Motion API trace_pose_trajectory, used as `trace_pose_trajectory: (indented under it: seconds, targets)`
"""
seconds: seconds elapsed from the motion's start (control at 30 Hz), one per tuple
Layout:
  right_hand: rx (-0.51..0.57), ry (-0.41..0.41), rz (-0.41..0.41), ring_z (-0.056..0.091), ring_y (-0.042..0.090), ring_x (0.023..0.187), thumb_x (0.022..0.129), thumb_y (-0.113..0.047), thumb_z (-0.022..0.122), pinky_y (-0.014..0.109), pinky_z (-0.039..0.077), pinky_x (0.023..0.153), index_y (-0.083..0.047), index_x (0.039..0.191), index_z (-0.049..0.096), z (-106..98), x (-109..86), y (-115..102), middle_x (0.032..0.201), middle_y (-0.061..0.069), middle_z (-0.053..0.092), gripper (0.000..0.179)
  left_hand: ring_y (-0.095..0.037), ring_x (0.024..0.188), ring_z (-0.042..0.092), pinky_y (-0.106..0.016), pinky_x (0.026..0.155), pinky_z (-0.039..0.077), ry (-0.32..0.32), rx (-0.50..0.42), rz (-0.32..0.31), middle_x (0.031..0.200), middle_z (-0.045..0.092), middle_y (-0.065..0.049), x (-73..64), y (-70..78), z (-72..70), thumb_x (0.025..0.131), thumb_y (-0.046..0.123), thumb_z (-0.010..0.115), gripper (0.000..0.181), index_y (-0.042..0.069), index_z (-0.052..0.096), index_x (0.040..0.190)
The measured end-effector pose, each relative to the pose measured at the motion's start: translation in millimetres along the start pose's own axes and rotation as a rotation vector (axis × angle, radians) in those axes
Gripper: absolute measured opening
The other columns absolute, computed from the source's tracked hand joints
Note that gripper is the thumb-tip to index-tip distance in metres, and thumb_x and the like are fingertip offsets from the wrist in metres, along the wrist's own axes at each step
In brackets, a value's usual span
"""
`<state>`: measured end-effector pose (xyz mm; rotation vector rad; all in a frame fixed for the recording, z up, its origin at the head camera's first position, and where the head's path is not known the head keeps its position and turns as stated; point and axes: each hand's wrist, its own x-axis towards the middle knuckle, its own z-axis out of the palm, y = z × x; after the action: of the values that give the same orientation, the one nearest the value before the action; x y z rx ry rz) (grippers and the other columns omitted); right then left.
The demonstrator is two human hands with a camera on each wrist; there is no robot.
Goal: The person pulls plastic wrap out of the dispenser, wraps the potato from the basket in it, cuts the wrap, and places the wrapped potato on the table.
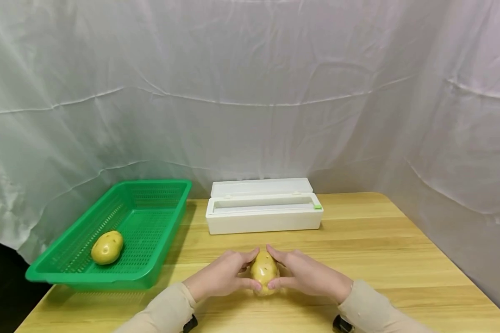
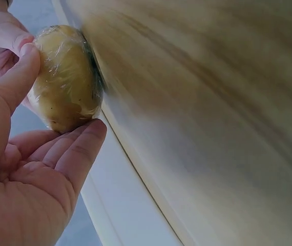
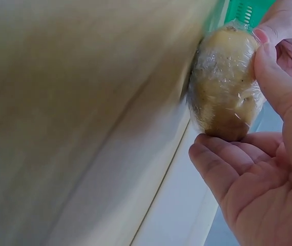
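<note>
A potato [image 1: 264, 270] rests on the wooden table in front of the person, wrapped in clear cling film that shows wrinkled in both wrist views. From its left side the left hand [image 1: 222, 275] holds it, thumb on the near end and fingertips toward the far end. The right hand [image 1: 308, 275] grips the opposite side in much the same way. In the left wrist view, the film on the potato [image 2: 66, 77] lies close to the skin. The underside of the potato [image 3: 225, 84] is hidden against the table.
Behind the hands stands a white cling film dispenser [image 1: 264, 224], its lid [image 1: 261, 187] raised and a green slider [image 1: 317, 206] at its right end. A green basket [image 1: 166, 247] on the left holds another potato [image 1: 107, 248]. Grey-white curtains [image 1: 250, 92] hang around the table.
</note>
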<state>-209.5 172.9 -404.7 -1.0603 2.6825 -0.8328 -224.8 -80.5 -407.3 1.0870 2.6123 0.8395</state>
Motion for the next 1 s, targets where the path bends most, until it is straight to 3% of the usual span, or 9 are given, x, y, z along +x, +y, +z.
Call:
trace_pose_trajectory:
  seconds: [0.27, 0.43, 0.6, 0.73, 0.87, 1.0]
  targets:
    - [0.039, 0.009, 0.026, 0.059, 0.031, 0.143, 0.096, -0.050, 0.074, 0.047, 0.052, 0.114, 0.013, 0.160, 0.035, 3, 0.4, 1, 0.155, 0.023, 0.057, 0.098, -0.016, 0.126, 0.071, -0.027, 0.103, 0.058, -0.018, -0.028, -0.020, 0.151, 0.060, -0.023, -3.5, -1.8, 1.8, 0.092, 0.045, 0.080, 0.095, -0.011, 0.041, 0.157]
    - [0.048, 0.006, 0.033, 0.065, 0.030, 0.137, 0.098, -0.050, 0.074, 0.041, 0.055, 0.111, 0.012, 0.161, 0.034, 3, -1.5, 0, 0.156, 0.023, 0.057, 0.097, -0.013, 0.129, 0.067, -0.029, 0.105, 0.058, -0.013, 0.002, -0.028, 0.149, 0.064, -0.018, -7.5, 0.9, 3.7, 0.094, 0.051, 0.076, 0.092, -0.009, 0.043, 0.157]
    - [0.067, 0.043, 0.024, 0.071, 0.028, 0.127, 0.099, -0.052, 0.074, 0.035, 0.060, 0.103, 0.012, 0.160, 0.035, 5, -2.0, -5, 0.156, 0.025, 0.057, 0.097, -0.010, 0.123, 0.068, -0.035, 0.106, 0.059, 0.022, 0.121, -0.023, 0.145, 0.068, -0.014, -10.2, 9.5, 1.9, 0.097, 0.052, 0.075, 0.081, -0.003, 0.055, 0.153]
    - [0.049, 0.073, 0.048, 0.068, 0.024, 0.127, 0.096, -0.058, 0.075, 0.039, 0.059, 0.105, 0.011, 0.160, 0.037, 8, -0.3, -13, 0.155, 0.024, 0.058, 0.102, -0.008, 0.116, 0.070, -0.034, 0.103, 0.060, 0.031, 0.172, -0.025, 0.135, 0.075, -0.007, -12.9, 14.6, 0.4, 0.097, 0.050, 0.077, 0.069, 0.002, 0.064, 0.145]
    - [0.010, 0.088, 0.116, 0.063, 0.025, 0.127, 0.092, -0.060, 0.079, 0.043, 0.057, 0.104, 0.008, 0.160, 0.040, 11, 2.8, -19, 0.150, 0.022, 0.061, 0.104, -0.001, 0.098, 0.067, -0.025, 0.088, 0.059, 0.020, 0.151, 0.004, 0.117, 0.079, 0.003, -15.8, 15.8, -0.3, 0.097, 0.047, 0.078, 0.049, 0.012, 0.071, 0.131]
    - [0.018, 0.090, 0.165, 0.061, 0.025, 0.123, 0.091, -0.056, 0.083, 0.042, 0.057, 0.098, 0.005, 0.159, 0.044, 13, 5.1, -21, 0.147, 0.020, 0.062, 0.100, -0.008, 0.108, 0.074, -0.028, 0.090, 0.062, 0.009, 0.145, -0.004, 0.122, 0.080, -0.001, -20.5, 15.3, -0.5, 0.098, 0.043, 0.080, 0.053, 0.009, 0.070, 0.137]
